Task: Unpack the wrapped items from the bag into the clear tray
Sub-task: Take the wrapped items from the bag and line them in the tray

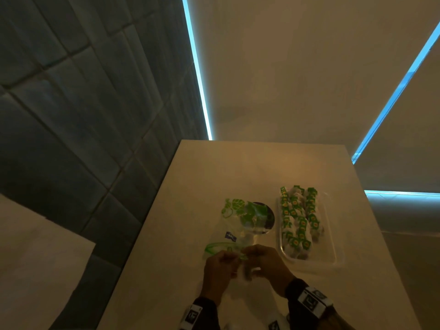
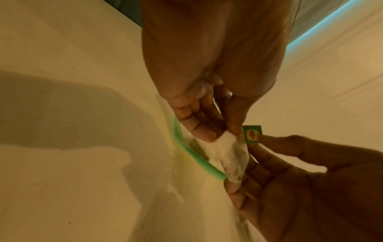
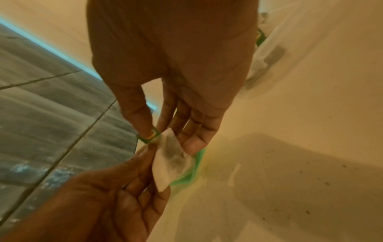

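Note:
A clear zip bag (image 1: 238, 225) with green print lies on the pale table, its green zip rim (image 2: 194, 157) toward me. At that rim my left hand (image 2: 221, 132) pinches the top corner of a white tea bag (image 2: 225, 155) with a green tag (image 2: 251, 134). My right hand (image 3: 165, 137) pinches the same tea bag (image 3: 170, 158), thumb on the tag (image 3: 149, 136). In the head view both hands (image 1: 223, 260) (image 1: 259, 258) meet at the bag's mouth. To the right, the clear tray (image 1: 333, 256) holds several tagged tea bags (image 1: 300, 222).
A dark round disc (image 1: 267, 220) shows under the bag's far end. The table (image 1: 238, 167) ends at a tiled floor on the left and at a wall behind. Small dark crumbs (image 3: 306, 211) dot the tabletop.

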Available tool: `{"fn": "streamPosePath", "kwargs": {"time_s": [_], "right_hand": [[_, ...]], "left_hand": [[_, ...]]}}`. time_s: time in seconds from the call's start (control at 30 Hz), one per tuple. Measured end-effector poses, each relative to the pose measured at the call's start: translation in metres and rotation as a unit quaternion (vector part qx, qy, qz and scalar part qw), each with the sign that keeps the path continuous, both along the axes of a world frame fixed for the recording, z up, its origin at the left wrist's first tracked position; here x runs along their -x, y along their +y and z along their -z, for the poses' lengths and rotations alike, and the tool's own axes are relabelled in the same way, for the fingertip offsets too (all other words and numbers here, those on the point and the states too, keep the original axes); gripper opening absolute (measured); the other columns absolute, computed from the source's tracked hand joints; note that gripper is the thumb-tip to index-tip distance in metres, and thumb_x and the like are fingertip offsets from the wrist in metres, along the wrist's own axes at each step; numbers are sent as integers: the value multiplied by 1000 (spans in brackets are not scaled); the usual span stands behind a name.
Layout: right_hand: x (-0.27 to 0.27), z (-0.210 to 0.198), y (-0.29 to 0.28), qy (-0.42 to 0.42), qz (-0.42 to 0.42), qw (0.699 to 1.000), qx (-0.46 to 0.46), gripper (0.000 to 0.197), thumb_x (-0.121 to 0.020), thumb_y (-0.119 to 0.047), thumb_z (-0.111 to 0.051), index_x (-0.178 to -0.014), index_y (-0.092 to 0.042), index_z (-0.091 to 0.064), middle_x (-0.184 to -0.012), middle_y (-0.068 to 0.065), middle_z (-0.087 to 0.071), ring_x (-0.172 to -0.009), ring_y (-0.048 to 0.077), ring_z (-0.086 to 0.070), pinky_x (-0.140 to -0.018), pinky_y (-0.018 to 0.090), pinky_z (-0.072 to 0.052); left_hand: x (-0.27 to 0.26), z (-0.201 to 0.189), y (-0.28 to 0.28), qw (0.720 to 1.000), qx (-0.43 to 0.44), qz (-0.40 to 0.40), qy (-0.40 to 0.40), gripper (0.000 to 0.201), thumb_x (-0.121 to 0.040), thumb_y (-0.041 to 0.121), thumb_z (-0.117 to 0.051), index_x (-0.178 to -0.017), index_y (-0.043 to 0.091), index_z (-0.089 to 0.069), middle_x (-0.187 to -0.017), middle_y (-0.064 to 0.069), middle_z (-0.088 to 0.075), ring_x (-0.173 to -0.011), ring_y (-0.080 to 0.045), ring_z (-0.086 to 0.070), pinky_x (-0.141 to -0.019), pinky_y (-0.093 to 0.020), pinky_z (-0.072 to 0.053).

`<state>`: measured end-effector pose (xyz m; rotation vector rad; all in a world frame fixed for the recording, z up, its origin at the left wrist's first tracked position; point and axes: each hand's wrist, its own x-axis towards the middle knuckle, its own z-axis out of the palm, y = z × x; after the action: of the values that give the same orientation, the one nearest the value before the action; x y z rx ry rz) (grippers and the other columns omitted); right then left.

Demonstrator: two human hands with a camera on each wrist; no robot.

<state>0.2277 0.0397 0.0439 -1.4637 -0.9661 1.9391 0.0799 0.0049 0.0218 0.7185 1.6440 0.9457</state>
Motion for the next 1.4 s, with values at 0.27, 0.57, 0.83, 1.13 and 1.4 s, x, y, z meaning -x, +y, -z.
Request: {"fn": "streamPosePath", "kwargs": {"time_s": [0.27, 0.57, 0.83, 1.13, 1.4], "right_hand": [[3, 4, 0, -83, 17, 994, -70, 13, -77, 8, -70, -85, -2, -70, -81, 16, -69, -73, 22, -65, -69, 34, -55], [-4, -2, -9, -20, 3, 1000, -10, 3, -84, 2, -68, -81, 3, -69, -78, 14, -64, -71, 24, -64, -62, 34, -57], [-36, -11, 6, -114, -188, 976, 6, 6, -79, -1, -72, -79, -6, -75, -72, 5, -71, -65, 12, -65, -63, 28, -54], [-42, -13, 6, -126, -145, 981, -15, 17, -83, -1, -67, -70, -12, -72, -73, 8, -68, -67, 15, -62, -55, 25, -50], [-33, -10, 6, -155, -113, 979, -65, 24, -88, -3, -63, -66, -11, -68, -62, 4, -64, -56, 12, -60, -52, 23, -49]], "left_hand": [[0, -5, -4, 1000, -5, 11, -28, 8, -88, 14, -65, -89, 11, -74, -83, -14, -72, -75, -24, -63, -71, -39, -56], [2, -7, -5, 999, -43, -1, 14, 19, -89, 1, -59, -90, 14, -72, -91, -7, -73, -82, -24, -69, -67, -35, -59], [1, 6, -1, 897, -70, 260, 350, 73, -70, -9, -42, -125, 37, -56, -135, 13, -44, -128, -8, -37, -108, -19, -33], [-10, 30, 15, 855, -35, 318, 409, 46, -94, 17, -41, -139, 29, -46, -150, 1, -35, -144, -17, -24, -119, -27, -17], [-13, 33, 23, 911, -61, 187, 362, 32, -93, 25, -45, -106, 14, -72, -112, -5, -68, -107, -21, -60, -97, -31, -45]]}}
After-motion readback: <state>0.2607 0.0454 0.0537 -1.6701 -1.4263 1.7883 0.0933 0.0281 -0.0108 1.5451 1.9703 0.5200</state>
